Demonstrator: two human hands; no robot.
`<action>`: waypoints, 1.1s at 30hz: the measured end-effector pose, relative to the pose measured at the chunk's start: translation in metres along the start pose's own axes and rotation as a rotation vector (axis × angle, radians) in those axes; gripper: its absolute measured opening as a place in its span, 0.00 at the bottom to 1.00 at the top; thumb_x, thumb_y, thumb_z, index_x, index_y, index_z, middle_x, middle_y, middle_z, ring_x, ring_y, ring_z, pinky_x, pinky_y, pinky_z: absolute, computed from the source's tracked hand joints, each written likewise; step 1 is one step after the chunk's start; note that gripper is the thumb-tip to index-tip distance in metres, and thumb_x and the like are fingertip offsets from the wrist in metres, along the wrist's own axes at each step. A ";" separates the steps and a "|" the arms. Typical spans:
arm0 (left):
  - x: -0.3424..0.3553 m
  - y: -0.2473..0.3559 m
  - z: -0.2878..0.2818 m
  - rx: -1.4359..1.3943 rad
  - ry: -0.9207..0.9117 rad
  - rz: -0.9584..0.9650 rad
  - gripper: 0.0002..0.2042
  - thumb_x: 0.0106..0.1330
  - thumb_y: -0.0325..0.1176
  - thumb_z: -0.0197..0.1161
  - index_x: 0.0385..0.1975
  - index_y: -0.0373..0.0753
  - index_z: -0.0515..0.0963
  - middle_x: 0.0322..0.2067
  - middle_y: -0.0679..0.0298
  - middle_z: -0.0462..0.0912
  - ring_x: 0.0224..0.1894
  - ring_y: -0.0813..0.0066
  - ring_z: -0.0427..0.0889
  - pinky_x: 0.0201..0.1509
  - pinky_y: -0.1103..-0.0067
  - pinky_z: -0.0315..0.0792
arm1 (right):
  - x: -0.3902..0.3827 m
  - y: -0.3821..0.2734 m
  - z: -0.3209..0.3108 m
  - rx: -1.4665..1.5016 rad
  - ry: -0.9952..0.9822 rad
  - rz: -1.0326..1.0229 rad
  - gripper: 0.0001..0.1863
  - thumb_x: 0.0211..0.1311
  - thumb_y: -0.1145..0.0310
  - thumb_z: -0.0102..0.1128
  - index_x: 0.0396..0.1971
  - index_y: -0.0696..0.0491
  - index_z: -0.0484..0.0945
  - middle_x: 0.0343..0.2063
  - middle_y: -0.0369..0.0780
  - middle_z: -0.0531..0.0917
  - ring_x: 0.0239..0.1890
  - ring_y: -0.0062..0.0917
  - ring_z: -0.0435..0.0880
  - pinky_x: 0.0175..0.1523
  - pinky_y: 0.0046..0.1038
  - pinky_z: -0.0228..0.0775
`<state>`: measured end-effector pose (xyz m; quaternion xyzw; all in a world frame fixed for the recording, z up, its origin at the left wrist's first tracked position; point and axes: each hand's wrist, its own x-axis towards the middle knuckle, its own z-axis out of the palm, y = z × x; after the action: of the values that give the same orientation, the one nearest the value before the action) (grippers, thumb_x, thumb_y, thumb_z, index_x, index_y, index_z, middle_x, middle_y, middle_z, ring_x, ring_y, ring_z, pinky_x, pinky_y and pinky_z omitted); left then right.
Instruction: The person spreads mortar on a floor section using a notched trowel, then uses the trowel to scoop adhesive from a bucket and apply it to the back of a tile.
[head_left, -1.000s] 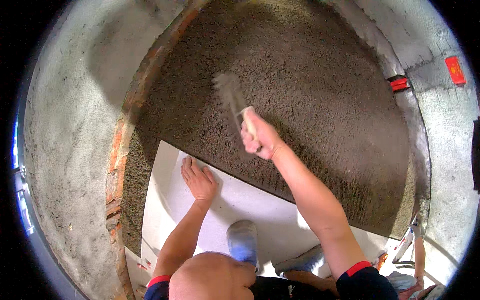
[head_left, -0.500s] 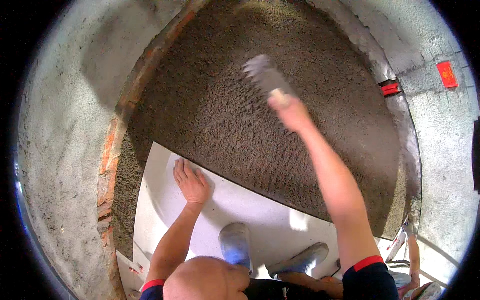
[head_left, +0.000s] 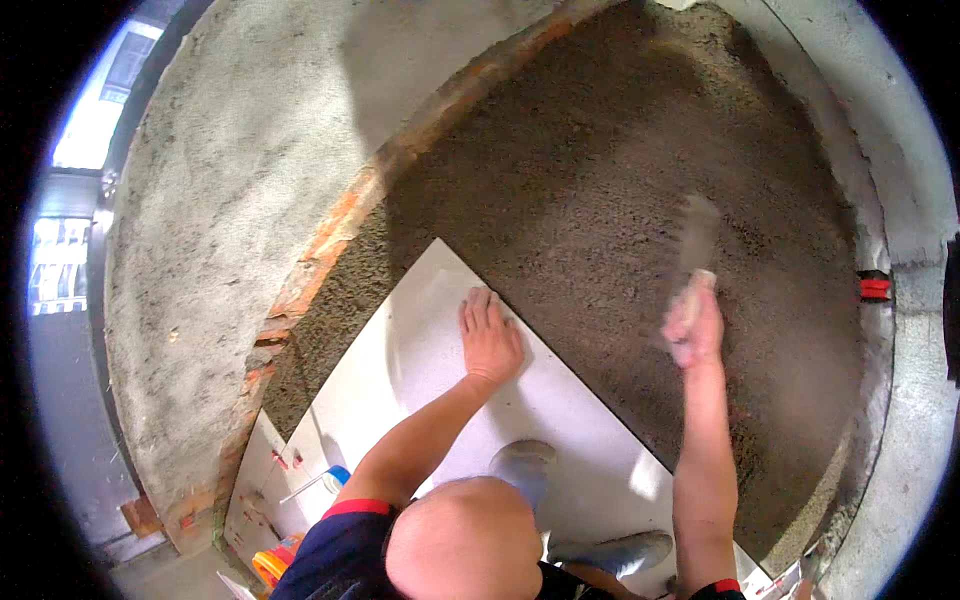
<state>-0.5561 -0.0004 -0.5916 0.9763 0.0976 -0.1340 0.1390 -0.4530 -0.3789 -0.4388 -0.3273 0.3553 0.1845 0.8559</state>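
- Left hand (head_left: 490, 338) lies palm down, fingers (head_left: 481, 308) extended, left forearm (head_left: 425, 427) slanting inward.
- Right hand (head_left: 697, 322) curls in a blurred grip, right arm (head_left: 706, 450) nearly straight.

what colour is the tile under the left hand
The tile is white, best seen in the head view.

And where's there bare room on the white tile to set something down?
The white tile has two bare patches: left of the left hand, toward the tile's edge, and between the shoes and the dark mortar. It's crowded lower left, around the red pieces and blue-and-white item.
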 end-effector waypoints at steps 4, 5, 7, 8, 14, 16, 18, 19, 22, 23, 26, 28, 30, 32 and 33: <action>-0.012 0.110 -0.070 -0.153 0.476 0.325 0.23 0.66 0.33 0.54 0.58 0.27 0.66 0.58 0.40 0.67 0.62 0.39 0.63 0.67 0.48 0.54 | -0.010 0.037 0.066 -0.589 -0.134 0.110 0.20 0.64 0.45 0.59 0.28 0.48 0.71 0.15 0.32 0.71 0.11 0.19 0.67 0.13 0.24 0.53; -0.014 0.115 -0.084 -0.168 0.540 0.362 0.23 0.66 0.33 0.54 0.58 0.27 0.65 0.58 0.40 0.67 0.62 0.39 0.64 0.67 0.48 0.55 | -0.024 0.035 0.084 -0.756 -0.225 0.174 0.22 0.62 0.44 0.62 0.29 0.49 0.72 0.16 0.33 0.71 0.11 0.18 0.66 0.14 0.23 0.52; -0.016 0.123 -0.104 -0.182 0.603 0.388 0.23 0.66 0.33 0.55 0.58 0.28 0.65 0.58 0.41 0.67 0.61 0.40 0.65 0.66 0.48 0.56 | -0.021 0.052 0.071 -0.745 -0.305 0.189 0.22 0.63 0.45 0.62 0.30 0.51 0.72 0.15 0.32 0.70 0.10 0.18 0.65 0.13 0.23 0.51; -0.021 0.117 -0.105 -0.176 0.623 0.368 0.23 0.65 0.32 0.55 0.58 0.28 0.65 0.57 0.41 0.68 0.61 0.41 0.65 0.66 0.48 0.56 | -0.034 0.056 0.069 -0.762 -0.354 0.126 0.20 0.65 0.47 0.60 0.31 0.50 0.72 0.16 0.30 0.70 0.10 0.17 0.64 0.13 0.22 0.51; -0.030 0.113 -0.104 -0.113 0.536 0.292 0.23 0.67 0.35 0.53 0.59 0.29 0.66 0.58 0.42 0.68 0.63 0.41 0.64 0.69 0.49 0.55 | -0.055 -0.004 0.009 -0.201 0.154 -0.198 0.20 0.68 0.44 0.54 0.23 0.40 0.66 0.13 0.27 0.62 0.11 0.16 0.61 0.14 0.20 0.51; -0.023 0.108 -0.092 -0.060 0.587 0.316 0.23 0.68 0.36 0.53 0.59 0.29 0.65 0.59 0.42 0.67 0.64 0.41 0.63 0.70 0.49 0.54 | -0.046 -0.021 -0.015 -0.006 0.162 -0.277 0.19 0.69 0.44 0.52 0.26 0.40 0.66 0.15 0.27 0.62 0.12 0.16 0.60 0.14 0.21 0.48; -0.024 0.099 -0.090 -0.020 0.584 0.320 0.23 0.68 0.37 0.53 0.58 0.29 0.66 0.60 0.42 0.66 0.64 0.41 0.62 0.70 0.49 0.53 | -0.054 -0.017 0.006 -0.022 0.207 -0.194 0.20 0.69 0.43 0.52 0.25 0.41 0.66 0.13 0.28 0.61 0.11 0.16 0.60 0.14 0.21 0.49; -0.020 0.103 -0.092 -0.037 0.575 0.331 0.23 0.68 0.37 0.53 0.58 0.28 0.66 0.60 0.42 0.66 0.65 0.41 0.62 0.70 0.50 0.54 | -0.058 -0.016 0.010 -0.026 0.175 -0.132 0.20 0.68 0.42 0.53 0.25 0.41 0.67 0.12 0.28 0.61 0.11 0.16 0.60 0.14 0.22 0.49; -0.020 0.110 -0.106 -0.172 0.636 0.290 0.22 0.68 0.37 0.53 0.56 0.28 0.68 0.61 0.41 0.65 0.65 0.40 0.61 0.70 0.50 0.54 | -0.066 0.013 0.015 -0.319 0.020 0.148 0.21 0.67 0.41 0.53 0.25 0.42 0.68 0.12 0.29 0.63 0.10 0.17 0.60 0.14 0.21 0.49; -0.024 0.109 -0.111 -0.226 0.667 0.262 0.21 0.68 0.37 0.54 0.55 0.27 0.69 0.61 0.41 0.65 0.65 0.39 0.61 0.69 0.50 0.54 | -0.074 0.026 0.021 -0.398 -0.012 0.215 0.21 0.67 0.41 0.54 0.26 0.43 0.69 0.13 0.29 0.66 0.10 0.17 0.61 0.14 0.21 0.49; -0.027 0.078 -0.097 -0.019 0.818 0.369 0.18 0.69 0.41 0.56 0.49 0.31 0.74 0.53 0.41 0.73 0.58 0.38 0.69 0.62 0.51 0.63 | -0.098 0.076 0.030 -0.670 -0.055 0.075 0.17 0.67 0.49 0.58 0.32 0.48 0.71 0.15 0.30 0.70 0.13 0.15 0.67 0.15 0.20 0.58; -0.045 0.077 -0.105 -0.174 0.593 0.239 0.18 0.70 0.43 0.55 0.46 0.32 0.75 0.47 0.44 0.77 0.52 0.42 0.74 0.57 0.54 0.68 | -0.115 0.109 0.022 -0.921 -0.150 -0.085 0.18 0.65 0.57 0.62 0.45 0.54 0.72 0.23 0.33 0.76 0.17 0.15 0.73 0.19 0.21 0.66; -0.086 0.110 -0.144 -0.664 0.075 -0.116 0.17 0.71 0.44 0.54 0.43 0.33 0.76 0.38 0.47 0.81 0.45 0.47 0.80 0.51 0.58 0.71 | -0.135 0.119 0.039 -1.077 -0.186 -0.065 0.23 0.64 0.60 0.62 0.52 0.58 0.70 0.31 0.41 0.80 0.23 0.22 0.78 0.26 0.27 0.72; -0.118 0.126 -0.157 -0.907 -0.234 -0.156 0.19 0.74 0.46 0.50 0.38 0.32 0.75 0.29 0.52 0.81 0.37 0.54 0.82 0.43 0.62 0.72 | -0.147 0.140 0.045 -1.231 -0.233 -0.241 0.23 0.64 0.62 0.60 0.53 0.60 0.67 0.35 0.50 0.81 0.31 0.40 0.82 0.35 0.38 0.75; -0.124 0.129 -0.160 -0.855 -0.221 -0.057 0.20 0.75 0.47 0.47 0.35 0.34 0.74 0.25 0.56 0.79 0.33 0.63 0.81 0.40 0.65 0.73 | -0.148 0.159 0.045 -1.297 -0.295 -0.507 0.24 0.64 0.63 0.59 0.53 0.61 0.66 0.36 0.54 0.81 0.36 0.50 0.83 0.39 0.44 0.75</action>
<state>-0.6060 -0.0936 -0.3762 0.8077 0.1557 -0.1889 0.5364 -0.6186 -0.2463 -0.3751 -0.8148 -0.0325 0.1964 0.5445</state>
